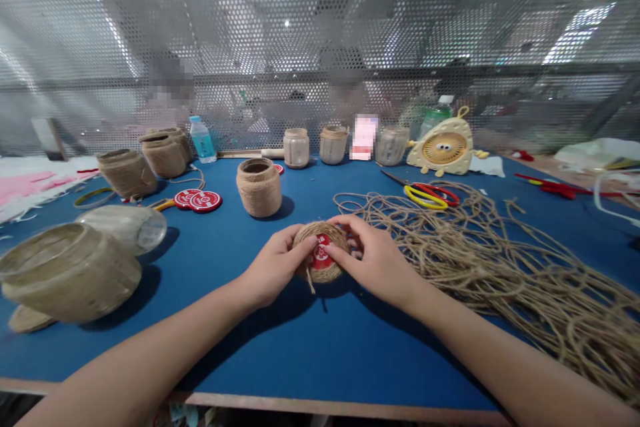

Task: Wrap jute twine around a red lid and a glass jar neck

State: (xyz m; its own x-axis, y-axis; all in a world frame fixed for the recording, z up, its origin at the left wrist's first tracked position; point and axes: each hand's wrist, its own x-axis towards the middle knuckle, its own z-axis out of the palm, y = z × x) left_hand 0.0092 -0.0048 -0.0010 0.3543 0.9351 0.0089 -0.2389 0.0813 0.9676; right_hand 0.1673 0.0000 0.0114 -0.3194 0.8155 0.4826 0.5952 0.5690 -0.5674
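Note:
Between both hands, above the blue table, is a round red lid (321,252) with jute twine (326,273) coiled around its rim. My left hand (280,259) grips its left side, thumb on the red face. On the other side my right hand (375,257) holds the edge, its thumb also pressing the red middle. A short end of twine hangs from the lower left of the coil. Just behind stands a twine-wrapped jar (259,188). A large loose heap of twine (480,257) spreads to the right of my right hand.
Scissors (425,193) lie on the heap's far edge. At left are a large glass jar (70,273), a tipped jar (127,227), red lids (205,201) and wrapped jars (127,173). Along the back stand more jars (297,148), a bottle (203,141), a phone (365,137) and a yellow fan (443,147).

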